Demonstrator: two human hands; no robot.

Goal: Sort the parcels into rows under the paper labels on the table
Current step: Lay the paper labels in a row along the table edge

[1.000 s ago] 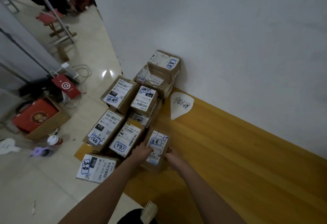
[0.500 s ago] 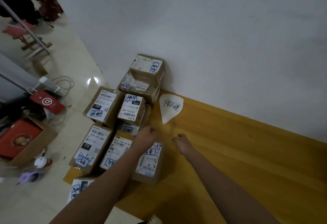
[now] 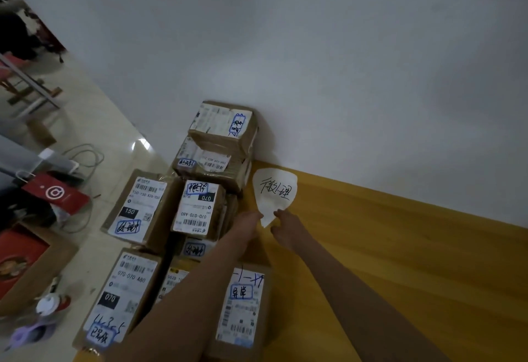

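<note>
A white paper label (image 3: 275, 190) with handwriting lies on the yellow table (image 3: 400, 261) by the wall. My left hand (image 3: 247, 226) and my right hand (image 3: 287, 227) meet at the label's lower tip; the right finger and thumb sit either side of that tip, and the left fingertips touch its left edge. A brown parcel (image 3: 243, 304) with a white shipping sticker lies under my left forearm, apart from both hands. More parcels fill the table's left end: one (image 3: 197, 207) beside the label, two stacked (image 3: 223, 130) against the wall, others (image 3: 143, 207) (image 3: 123, 296) nearer the edge.
The white wall (image 3: 343, 76) bounds the table at the back. On the tiled floor to the left are a red paper bag (image 3: 54, 193), an open carton with a red box (image 3: 23, 261), a loose cable (image 3: 85, 156) and a small bottle (image 3: 48, 304).
Both hands let go of the front parcel, left it on the table, and moved forward to the paper label's lower tip. The camera has moved closer.
</note>
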